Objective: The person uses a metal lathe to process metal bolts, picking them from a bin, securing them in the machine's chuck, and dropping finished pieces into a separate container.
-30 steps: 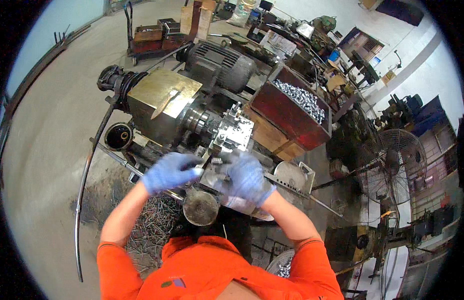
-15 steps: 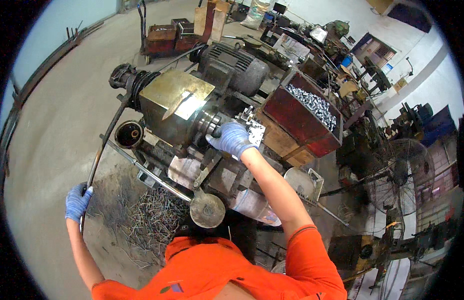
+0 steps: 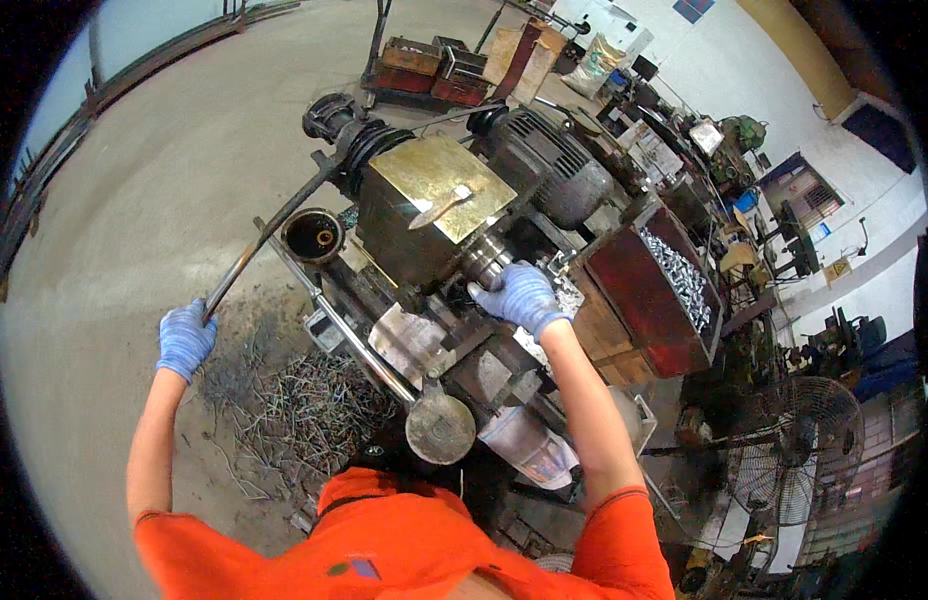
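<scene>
My left hand [image 3: 187, 340], in a blue knit glove, is closed round the lower end of a long dark metal lever [image 3: 252, 248]. The lever slants up to a round hub on the left end of a greasy lathe-like machine [image 3: 409, 240]. In a matching glove, my right hand [image 3: 525, 300] is at the steel spindle nose [image 3: 488, 258] on the machine's right side. Its thumb points left under the spindle and its fingers curl inward. Whatever lies within those fingers is hidden by the hand.
A brush [image 3: 440, 208] lies on the brass-coloured top plate. Right of the machine stands a red box [image 3: 649, 285] of small metal parts. A steel bar [image 3: 359, 345] with a round pad [image 3: 440, 428] crosses in front of me. Metal shavings [image 3: 304, 405] cover the floor; a fan [image 3: 796, 450] stands right.
The whole view has shifted, with the machine further right and higher. My left hand has swung the lever's end up and outward. My right hand remains at the spindle.
</scene>
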A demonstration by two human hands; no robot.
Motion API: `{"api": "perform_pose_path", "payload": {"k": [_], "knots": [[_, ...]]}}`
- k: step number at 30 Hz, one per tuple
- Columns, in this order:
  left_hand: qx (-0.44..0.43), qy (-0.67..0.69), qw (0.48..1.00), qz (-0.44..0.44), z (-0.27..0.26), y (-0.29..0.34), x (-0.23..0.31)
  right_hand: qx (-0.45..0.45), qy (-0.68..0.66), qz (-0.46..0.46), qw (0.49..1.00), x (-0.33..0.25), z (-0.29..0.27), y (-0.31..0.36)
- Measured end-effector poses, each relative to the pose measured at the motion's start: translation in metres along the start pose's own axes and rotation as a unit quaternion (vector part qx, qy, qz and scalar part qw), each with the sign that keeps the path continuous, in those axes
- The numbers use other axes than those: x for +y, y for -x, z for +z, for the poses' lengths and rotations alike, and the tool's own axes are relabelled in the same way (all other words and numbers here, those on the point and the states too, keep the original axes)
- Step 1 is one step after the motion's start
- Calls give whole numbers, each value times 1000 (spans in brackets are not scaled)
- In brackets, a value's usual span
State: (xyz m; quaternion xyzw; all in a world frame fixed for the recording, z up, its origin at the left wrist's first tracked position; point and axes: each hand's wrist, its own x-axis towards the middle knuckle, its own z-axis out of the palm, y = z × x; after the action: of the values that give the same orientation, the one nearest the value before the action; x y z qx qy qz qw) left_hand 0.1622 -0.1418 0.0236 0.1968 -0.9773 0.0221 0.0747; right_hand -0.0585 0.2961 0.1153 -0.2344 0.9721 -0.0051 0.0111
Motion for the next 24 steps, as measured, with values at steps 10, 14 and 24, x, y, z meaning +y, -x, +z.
{"api": "perform_pose_path", "payload": {"k": [10, 14, 24], "knots": [[59, -163, 984, 35, 20, -120, -107, -21, -17, 23, 999, -3, -7, 2], [83, 6, 996, -38, 28, -122, -84, -12, 18, -4, 1000, 1, -7, 8], [-141, 257, 954, 58, 256, -48, 101, 312, -120, 48, 941, 63, -23, 163]]}}
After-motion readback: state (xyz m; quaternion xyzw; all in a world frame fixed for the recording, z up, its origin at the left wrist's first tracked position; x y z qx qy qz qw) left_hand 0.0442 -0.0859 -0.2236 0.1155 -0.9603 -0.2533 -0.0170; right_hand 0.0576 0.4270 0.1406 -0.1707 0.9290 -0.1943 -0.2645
